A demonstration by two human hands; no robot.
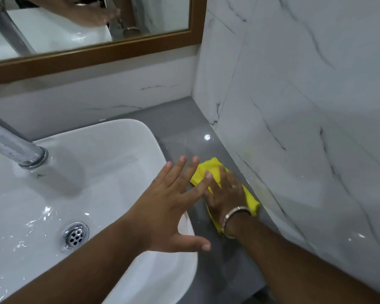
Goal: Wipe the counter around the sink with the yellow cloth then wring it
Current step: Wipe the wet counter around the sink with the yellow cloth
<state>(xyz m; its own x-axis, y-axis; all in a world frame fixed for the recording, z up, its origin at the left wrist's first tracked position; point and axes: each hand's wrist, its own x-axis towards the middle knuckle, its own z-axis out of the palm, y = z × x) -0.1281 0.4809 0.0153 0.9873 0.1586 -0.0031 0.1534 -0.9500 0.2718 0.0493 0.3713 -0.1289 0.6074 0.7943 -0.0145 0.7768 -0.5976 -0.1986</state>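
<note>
The yellow cloth [208, 170] lies flat on the grey counter [180, 123], in the strip between the white sink [110, 137] and the right-hand wall. My right hand [226, 189] presses down on the cloth with the palm flat, a metal bangle on its wrist. My left hand [173, 205] hovers over the sink's right rim with fingers spread, holding nothing. Part of the cloth is hidden under my right hand.
A chrome tap [15, 148] reaches over the wet basin from the left, and a drain [75, 235] sits at its bottom. White marble-look tiles [305, 128] close off the counter on the right and behind. A wood-framed mirror [97, 51] hangs above.
</note>
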